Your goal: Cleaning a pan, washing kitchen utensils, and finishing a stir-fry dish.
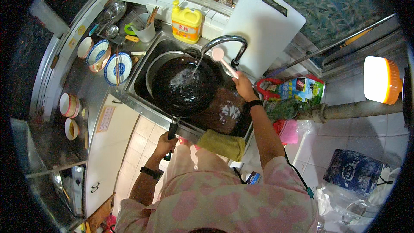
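My left hand [165, 145] grips the black handle of a dark wok [161, 98] that sits in the steel sink [147, 111]. Water runs from the curved chrome faucet [223, 38] into the wok, where a pool of it ripples with glints of light. In my right hand [244, 85] is a pale pink dish brush [221, 59], held by its handle above the sink's right side, its head beside the stream. Brownish water with a patch of white foam [230, 112] lies in the sink to the right of the wok.
A yellow dish-soap bottle [186, 22] and a white cutting board [263, 26] stand behind the sink. Bowls and a plate with chopsticks [118, 68] rest on the left counter. A yellow-green cloth [222, 145] hangs over the front edge. A bright lamp [378, 79] is at right.
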`<action>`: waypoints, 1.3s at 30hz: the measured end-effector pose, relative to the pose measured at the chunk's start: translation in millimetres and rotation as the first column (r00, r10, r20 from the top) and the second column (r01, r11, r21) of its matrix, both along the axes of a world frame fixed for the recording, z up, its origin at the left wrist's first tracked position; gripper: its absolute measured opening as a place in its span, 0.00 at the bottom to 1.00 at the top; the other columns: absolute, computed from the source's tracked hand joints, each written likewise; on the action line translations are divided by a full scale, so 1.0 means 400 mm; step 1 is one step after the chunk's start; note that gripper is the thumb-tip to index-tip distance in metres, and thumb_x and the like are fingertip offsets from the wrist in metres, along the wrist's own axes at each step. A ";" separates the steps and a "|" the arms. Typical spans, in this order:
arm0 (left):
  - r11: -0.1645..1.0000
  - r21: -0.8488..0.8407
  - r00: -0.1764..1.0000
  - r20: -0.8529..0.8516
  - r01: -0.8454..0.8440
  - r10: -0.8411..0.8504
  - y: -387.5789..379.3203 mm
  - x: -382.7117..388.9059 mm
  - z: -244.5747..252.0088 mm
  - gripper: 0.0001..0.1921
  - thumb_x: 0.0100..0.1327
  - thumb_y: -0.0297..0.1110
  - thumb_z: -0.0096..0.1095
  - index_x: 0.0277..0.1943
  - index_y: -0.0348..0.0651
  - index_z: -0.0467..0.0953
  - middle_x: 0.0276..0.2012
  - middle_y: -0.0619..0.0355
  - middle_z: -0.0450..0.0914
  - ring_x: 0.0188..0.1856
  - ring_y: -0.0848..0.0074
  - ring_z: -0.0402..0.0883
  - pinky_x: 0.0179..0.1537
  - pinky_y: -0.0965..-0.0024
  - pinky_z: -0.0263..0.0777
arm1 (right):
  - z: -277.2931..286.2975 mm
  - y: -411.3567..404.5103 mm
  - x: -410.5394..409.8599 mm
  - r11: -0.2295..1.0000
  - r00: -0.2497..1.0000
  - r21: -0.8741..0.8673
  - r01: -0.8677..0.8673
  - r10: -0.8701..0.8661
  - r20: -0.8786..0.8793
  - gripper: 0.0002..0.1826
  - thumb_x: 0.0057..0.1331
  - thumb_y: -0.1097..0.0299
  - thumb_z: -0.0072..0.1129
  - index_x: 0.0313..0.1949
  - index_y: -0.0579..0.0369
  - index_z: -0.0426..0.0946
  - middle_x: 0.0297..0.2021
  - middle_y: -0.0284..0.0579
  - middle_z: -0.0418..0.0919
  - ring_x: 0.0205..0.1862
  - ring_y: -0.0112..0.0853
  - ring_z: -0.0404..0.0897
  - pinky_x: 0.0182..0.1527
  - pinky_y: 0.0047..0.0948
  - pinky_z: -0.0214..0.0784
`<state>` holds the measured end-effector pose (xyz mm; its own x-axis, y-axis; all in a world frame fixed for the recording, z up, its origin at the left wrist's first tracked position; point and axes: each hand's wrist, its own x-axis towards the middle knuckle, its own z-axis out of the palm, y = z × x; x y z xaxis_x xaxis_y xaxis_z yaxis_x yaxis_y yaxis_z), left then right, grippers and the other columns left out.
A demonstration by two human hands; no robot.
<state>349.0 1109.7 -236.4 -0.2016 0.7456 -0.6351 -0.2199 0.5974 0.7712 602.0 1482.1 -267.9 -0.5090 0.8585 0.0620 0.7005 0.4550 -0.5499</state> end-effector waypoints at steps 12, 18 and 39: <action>0.977 0.027 0.977 0.018 -0.214 0.213 -0.157 0.037 0.068 0.05 0.62 0.25 0.58 0.36 0.36 0.69 0.18 0.61 0.71 0.15 0.79 0.68 0.17 0.75 0.65 | 0.018 0.019 -0.009 1.000 1.000 -0.010 0.012 -0.012 0.023 0.15 0.71 0.65 0.51 0.51 0.62 0.70 0.36 0.64 0.78 0.40 0.58 0.77 0.42 0.49 0.68; 0.978 0.055 0.978 -0.029 -0.203 0.205 -0.186 0.001 0.087 0.04 0.62 0.23 0.57 0.36 0.36 0.69 0.18 0.61 0.71 0.15 0.79 0.68 0.17 0.75 0.65 | -0.024 0.024 -0.019 0.991 0.999 -0.131 -0.035 0.039 0.024 0.13 0.72 0.66 0.48 0.51 0.59 0.71 0.28 0.49 0.76 0.28 0.37 0.77 0.33 0.38 0.70; 0.984 0.078 0.830 0.549 -0.163 0.094 -0.092 -0.084 0.181 0.08 0.65 0.30 0.61 0.41 0.39 0.70 0.20 0.66 0.67 0.13 0.85 0.62 0.15 0.78 0.60 | 0.240 -0.400 -0.114 0.737 0.808 -0.606 -0.298 -0.143 -0.572 0.17 0.75 0.65 0.45 0.58 0.60 0.64 0.30 0.34 0.69 0.20 0.18 0.64 0.22 0.21 0.61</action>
